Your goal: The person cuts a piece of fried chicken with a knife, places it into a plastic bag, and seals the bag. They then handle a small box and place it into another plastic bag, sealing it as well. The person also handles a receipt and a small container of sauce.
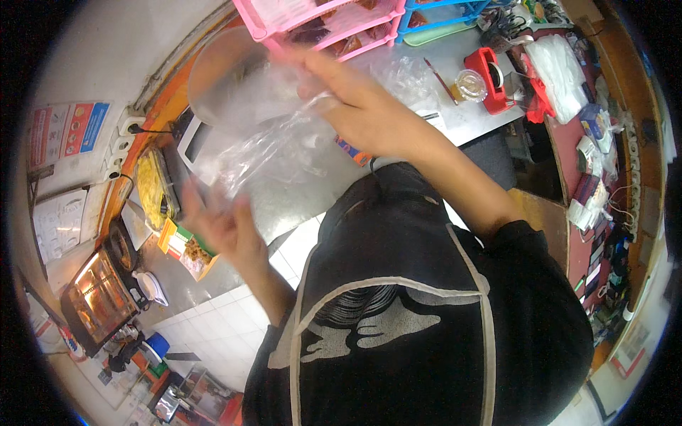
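My right hand [352, 103] reaches out over the metal table with its fingers closed on a clear plastic bag [273, 149]. The bag stretches down and leftward, creased and see-through, toward my left hand [227, 224]. Motion smears the left fingers, so whether they grip the bag's end cannot be made out. Behind the bag stands a white device with a dark edge [190, 142], partly covered. A round translucent disc or bowl [231, 78] shows above it. Close to my left hand lies a green and yellow food packet [188, 248] with brown pieces on it.
Pink stacked trays [320, 28] and blue trays [440, 15] stand at the back. To the right are a red tape dispenser [491, 82], a small cup [470, 85] and white plastic bags [558, 78]. A yellow-filled container [153, 181] and a lit glass display case [99, 295] sit left.
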The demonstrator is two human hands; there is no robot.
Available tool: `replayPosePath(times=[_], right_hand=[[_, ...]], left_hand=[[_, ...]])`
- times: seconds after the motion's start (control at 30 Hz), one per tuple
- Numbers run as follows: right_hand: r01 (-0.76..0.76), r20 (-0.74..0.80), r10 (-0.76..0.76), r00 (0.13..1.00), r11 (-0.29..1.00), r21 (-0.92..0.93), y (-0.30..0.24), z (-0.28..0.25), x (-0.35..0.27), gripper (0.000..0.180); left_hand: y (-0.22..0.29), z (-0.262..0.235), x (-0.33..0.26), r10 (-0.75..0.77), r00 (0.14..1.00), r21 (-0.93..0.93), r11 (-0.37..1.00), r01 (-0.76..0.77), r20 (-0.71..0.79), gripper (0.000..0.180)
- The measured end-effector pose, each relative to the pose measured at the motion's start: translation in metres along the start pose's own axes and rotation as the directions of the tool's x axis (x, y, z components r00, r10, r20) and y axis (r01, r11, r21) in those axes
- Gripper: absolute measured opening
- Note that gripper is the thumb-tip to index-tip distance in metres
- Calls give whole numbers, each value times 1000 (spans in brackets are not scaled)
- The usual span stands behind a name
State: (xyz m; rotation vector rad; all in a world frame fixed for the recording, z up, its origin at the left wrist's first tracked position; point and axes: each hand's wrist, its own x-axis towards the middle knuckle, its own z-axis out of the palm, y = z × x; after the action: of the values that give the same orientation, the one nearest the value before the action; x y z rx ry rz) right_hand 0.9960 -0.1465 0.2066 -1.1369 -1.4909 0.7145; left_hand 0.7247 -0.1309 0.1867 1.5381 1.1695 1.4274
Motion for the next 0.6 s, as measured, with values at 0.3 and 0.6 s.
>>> replayPosePath(times=[0.3, 0.6], right_hand=[[-182, 309, 435, 846, 779, -599, 103, -25, -97, 97], [430, 666, 435, 606, 525, -735, 219, 28, -86, 115]], left_hand=[[-79, -19, -23, -426, 873, 304, 886, 349, 238, 20], [-41, 21, -13, -489, 778, -172, 792, 585, 394, 36]])
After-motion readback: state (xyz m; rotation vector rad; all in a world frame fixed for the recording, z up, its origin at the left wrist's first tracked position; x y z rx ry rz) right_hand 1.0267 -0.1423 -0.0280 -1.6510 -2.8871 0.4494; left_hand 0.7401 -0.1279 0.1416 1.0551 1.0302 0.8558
